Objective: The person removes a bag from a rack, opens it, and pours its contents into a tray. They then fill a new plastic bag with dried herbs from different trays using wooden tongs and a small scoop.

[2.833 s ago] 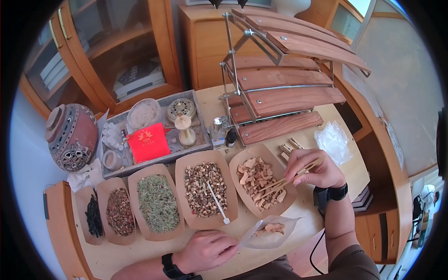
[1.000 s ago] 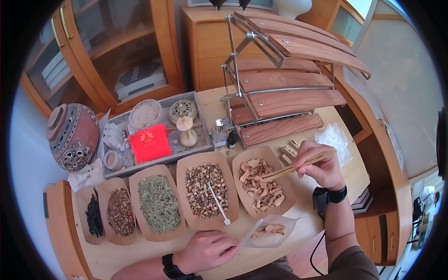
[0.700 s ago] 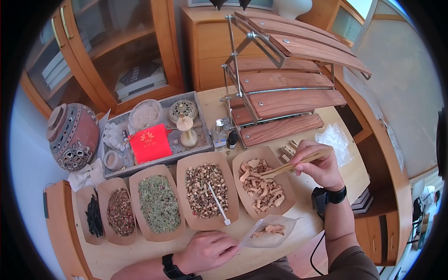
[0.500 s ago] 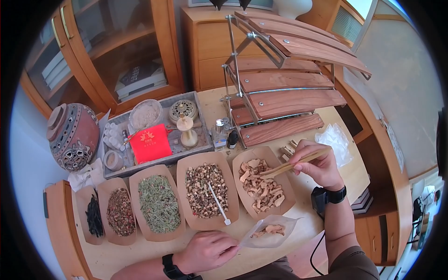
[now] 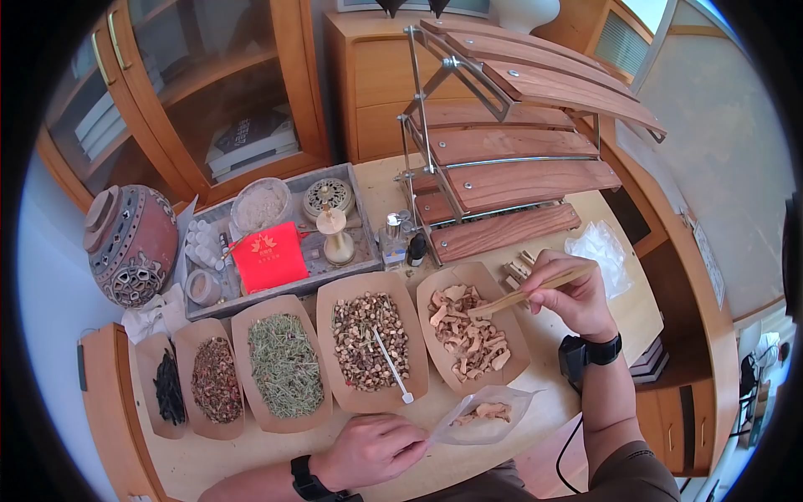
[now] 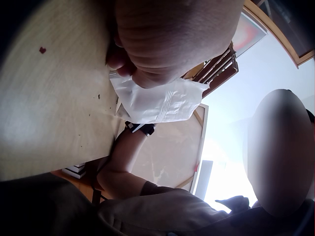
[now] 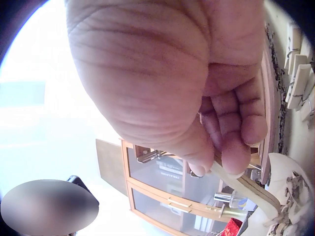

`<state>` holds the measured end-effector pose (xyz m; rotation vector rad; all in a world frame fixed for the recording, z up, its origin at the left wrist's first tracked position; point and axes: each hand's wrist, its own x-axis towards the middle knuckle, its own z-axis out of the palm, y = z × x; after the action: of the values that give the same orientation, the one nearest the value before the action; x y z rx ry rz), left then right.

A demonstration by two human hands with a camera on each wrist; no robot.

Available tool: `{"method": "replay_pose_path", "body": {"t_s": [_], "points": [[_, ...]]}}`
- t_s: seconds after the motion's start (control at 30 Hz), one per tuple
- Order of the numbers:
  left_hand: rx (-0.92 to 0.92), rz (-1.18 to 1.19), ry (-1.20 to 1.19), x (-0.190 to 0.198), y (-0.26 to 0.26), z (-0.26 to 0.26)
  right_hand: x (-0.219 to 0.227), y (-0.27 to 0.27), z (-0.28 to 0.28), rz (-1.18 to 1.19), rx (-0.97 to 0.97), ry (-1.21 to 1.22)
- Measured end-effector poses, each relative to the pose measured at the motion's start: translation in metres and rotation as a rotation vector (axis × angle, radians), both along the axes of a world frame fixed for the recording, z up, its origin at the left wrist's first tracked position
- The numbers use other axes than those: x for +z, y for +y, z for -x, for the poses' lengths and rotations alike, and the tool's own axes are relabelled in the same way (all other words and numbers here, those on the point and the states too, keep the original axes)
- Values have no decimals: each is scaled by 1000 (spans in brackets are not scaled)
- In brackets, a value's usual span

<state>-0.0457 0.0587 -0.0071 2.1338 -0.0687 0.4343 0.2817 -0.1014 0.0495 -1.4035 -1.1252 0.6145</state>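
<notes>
My right hand point(image 5: 569, 293) pinches a pair of wooden tweezers point(image 5: 523, 299) between thumb and fingers. The tips, pressed together, reach into a brown paper tray point(image 5: 519, 350) of pale dried wood-like chips point(image 5: 468, 335). In the right wrist view the tweezers point(image 7: 251, 191) slope down to the chips. My left hand point(image 5: 376, 448) rests low over the table's front and pinches the left edge of a small white pouch point(image 5: 481, 433). Its mouth gapes, and several chips point(image 5: 492, 411) lie inside. From the left wrist, the ribbed outside of the pouch point(image 6: 157, 101) shows below the fingers.
More paper trays stand leftward, with brown chunks point(image 5: 347, 322) and a white scoop point(image 5: 389, 364), green herb point(image 5: 284, 364), reddish bits point(image 5: 216, 381) and dark strips point(image 5: 169, 385). Behind are a grey tray point(image 5: 360, 226), a wooden rack point(image 5: 510, 180), clothespins point(image 7: 298, 81) and a plastic bag point(image 5: 598, 255).
Since the oldest frame, the tweezers have shifted toward the tray's back left and their tips have come together. The left hand and pouch stay put; the last half second shows hardly any motion.
</notes>
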Motion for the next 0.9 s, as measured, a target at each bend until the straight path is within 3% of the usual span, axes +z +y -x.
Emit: {"method": "replay_pose_path", "body": {"t_s": [0.43,0.7,0.9], "points": [[0,-5,-7,0,0,0,-3,0,-3,-22,-25,56],[1,-10,-9,2,0,-1,0,3,-3,30,39,-91],[4,-52,-32,3,2,1,2,2,3,61,12,-45]]}}
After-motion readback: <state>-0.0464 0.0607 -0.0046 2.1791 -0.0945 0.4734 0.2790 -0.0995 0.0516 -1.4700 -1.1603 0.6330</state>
